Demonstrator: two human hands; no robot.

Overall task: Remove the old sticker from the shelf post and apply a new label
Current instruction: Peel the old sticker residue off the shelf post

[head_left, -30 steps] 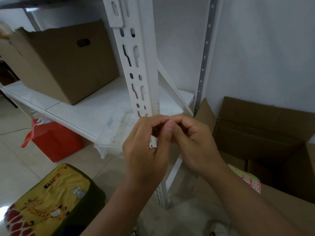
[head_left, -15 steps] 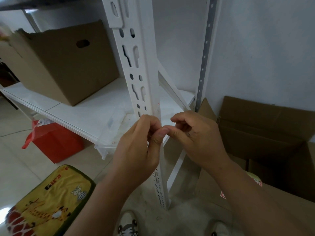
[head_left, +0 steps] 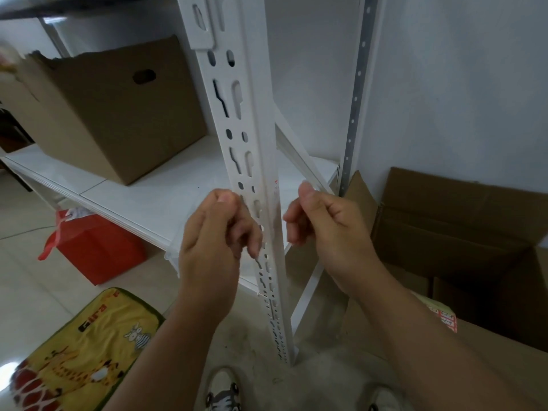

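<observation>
A: Take the shelf post [head_left: 252, 161] as the landmark. Where are the hands?

B: One on each side of it, at the same height. The left hand [head_left: 213, 235] is curled just beside the post's slotted face, fingertips tucked toward the holes. The right hand [head_left: 329, 229] is just off the post's plain edge, thumb laid over the bent forefinger.

A: Is either one pinching anything?

B: Both sets of fingers are drawn together, but I cannot tell whether a scrap of sticker or a label sits between them; nothing shows.

A: And the sticker?

B: What looks like its remains [head_left: 276, 188] is on the post's right edge: faint red marks and a greyish smear below, between the two hands and a little above the knuckles.

A: So what does the next move turn on?

B: The post runs nearly upright, tilted slightly in this view, and the residue follows that long axis. It faces the right hand's side, so I judge the right hand nearer and better placed, the left able to steady the post.

A: Any new label?

B: A red-printed sheet [head_left: 444, 317] lies in the open cardboard box [head_left: 462, 221], right of the post.
</observation>
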